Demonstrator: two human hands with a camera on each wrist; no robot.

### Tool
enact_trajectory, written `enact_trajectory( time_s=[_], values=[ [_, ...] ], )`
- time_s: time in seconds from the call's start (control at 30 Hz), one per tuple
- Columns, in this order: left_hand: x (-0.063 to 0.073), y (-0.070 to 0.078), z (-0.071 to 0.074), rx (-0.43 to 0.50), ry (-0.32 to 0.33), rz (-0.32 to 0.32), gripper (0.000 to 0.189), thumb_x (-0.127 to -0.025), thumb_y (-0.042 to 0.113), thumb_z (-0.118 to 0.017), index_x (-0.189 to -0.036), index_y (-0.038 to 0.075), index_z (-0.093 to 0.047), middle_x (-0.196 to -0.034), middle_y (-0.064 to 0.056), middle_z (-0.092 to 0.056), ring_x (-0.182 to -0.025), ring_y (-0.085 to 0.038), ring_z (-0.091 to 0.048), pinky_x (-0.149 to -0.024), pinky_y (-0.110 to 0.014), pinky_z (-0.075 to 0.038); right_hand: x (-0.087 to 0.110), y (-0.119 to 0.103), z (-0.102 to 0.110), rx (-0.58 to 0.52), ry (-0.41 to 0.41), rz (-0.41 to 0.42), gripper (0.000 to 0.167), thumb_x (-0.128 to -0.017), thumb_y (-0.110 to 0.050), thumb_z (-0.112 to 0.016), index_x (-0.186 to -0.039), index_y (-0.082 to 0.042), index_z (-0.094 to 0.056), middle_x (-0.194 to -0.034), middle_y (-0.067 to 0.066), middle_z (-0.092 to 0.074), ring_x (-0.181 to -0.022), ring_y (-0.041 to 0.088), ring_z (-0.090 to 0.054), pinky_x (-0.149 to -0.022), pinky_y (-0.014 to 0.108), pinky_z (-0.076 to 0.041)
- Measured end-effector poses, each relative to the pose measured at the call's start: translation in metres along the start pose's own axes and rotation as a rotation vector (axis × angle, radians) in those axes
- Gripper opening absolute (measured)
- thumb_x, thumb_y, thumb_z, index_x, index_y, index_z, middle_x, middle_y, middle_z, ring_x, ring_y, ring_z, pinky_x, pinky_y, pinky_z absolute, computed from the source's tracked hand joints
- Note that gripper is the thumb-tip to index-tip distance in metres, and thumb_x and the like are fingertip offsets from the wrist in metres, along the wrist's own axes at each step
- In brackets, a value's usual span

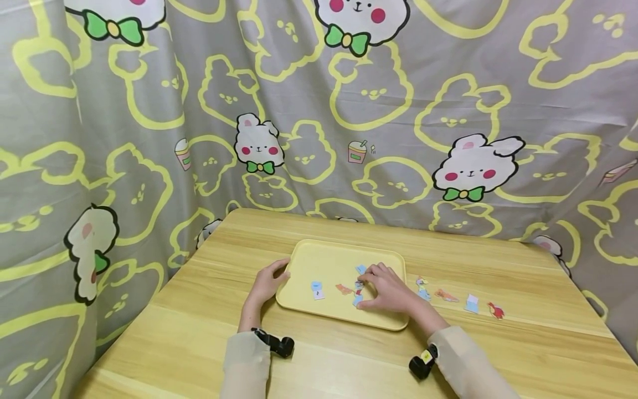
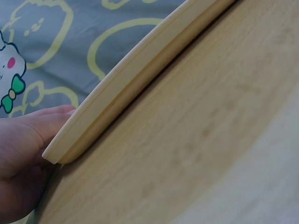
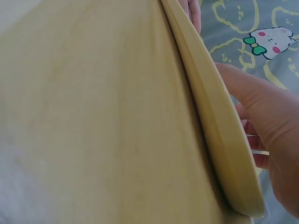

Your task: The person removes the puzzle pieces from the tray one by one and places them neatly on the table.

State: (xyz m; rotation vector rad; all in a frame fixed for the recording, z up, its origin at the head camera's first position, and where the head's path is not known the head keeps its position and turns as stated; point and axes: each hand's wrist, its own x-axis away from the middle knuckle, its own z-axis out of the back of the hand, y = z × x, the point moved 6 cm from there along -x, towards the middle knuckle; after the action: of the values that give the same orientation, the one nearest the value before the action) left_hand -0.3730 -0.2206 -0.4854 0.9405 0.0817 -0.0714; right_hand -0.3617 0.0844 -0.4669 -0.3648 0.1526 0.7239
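One end of the yellow tray [image 1: 310, 256] is gripped by the left hand [image 1: 265, 281], apparently against sliding, while printed cutouts [image 1: 357, 300] inside are touched by the right hand [image 1: 391, 291], its fingers spread, probably for precise control.

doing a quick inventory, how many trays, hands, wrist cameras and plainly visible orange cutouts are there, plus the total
Tray: 1
Hands: 2 (left hand, right hand)
Wrist cameras: 2
Orange cutouts: 2
Total: 7
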Motion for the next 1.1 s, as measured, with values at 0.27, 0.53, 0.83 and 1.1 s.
enact_trajectory(
  time_s=[0.27, 0.53, 0.83, 1.1],
  values=[
    [-0.0015, -0.001, -0.0008, 0.001, -0.001, 0.009, 0.046, -0.097, 0.017, -0.06, -0.142, 0.011, -0.052, -0.147, -0.016, -0.051, -0.141, -0.038, -0.041, -0.119, -0.052, -0.034, -0.0022, -0.0028, 0.0015, -0.032, -0.023, -0.005, 0.065, -0.073, -0.056, -0.078, -0.119, -0.012, -0.068, -0.108, -0.001, -0.059, -0.096, 0.013, -0.045, -0.081, 0.029, -0.039],
    [-0.0016, 0.002, -0.0002, 0.007, 0.003, 0.002, 0.046, -0.097, 0.017, -0.061, -0.142, 0.01, -0.053, -0.146, -0.016, -0.052, -0.14, -0.037, -0.042, -0.118, -0.052, -0.035, -0.0003, -0.0064, 0.0048, -0.054, -0.002, 0.0, 0.062, -0.073, -0.049, -0.08, -0.122, -0.013, -0.065, -0.114, 0.002, -0.059, -0.105, 0.018, -0.048, -0.091, 0.04, -0.045],
    [-0.0002, 0.0014, 0.0002, -0.002, 0.002, 0.003, 0.046, -0.097, 0.016, -0.061, -0.142, 0.01, -0.053, -0.146, -0.017, -0.051, -0.14, -0.038, -0.042, -0.118, -0.052, -0.034, 0.0009, -0.0049, 0.0016, -0.077, -0.009, -0.024, 0.066, -0.073, -0.048, -0.08, -0.124, -0.01, -0.061, -0.12, 0.004, -0.06, -0.112, 0.023, -0.053, -0.102, 0.05, -0.046],
    [0.0009, 0.0006, -0.0001, -0.01, -0.002, 0.005, 0.046, -0.097, 0.016, -0.06, -0.142, 0.01, -0.053, -0.147, -0.017, -0.051, -0.14, -0.038, -0.042, -0.118, -0.053, -0.034, 0.0016, -0.003, 0.0018, -0.067, 0.021, -0.04, 0.065, -0.073, -0.051, -0.078, -0.121, -0.01, -0.063, -0.116, 0.004, -0.063, -0.11, 0.025, -0.056, -0.099, 0.05, -0.048]
  ],
)
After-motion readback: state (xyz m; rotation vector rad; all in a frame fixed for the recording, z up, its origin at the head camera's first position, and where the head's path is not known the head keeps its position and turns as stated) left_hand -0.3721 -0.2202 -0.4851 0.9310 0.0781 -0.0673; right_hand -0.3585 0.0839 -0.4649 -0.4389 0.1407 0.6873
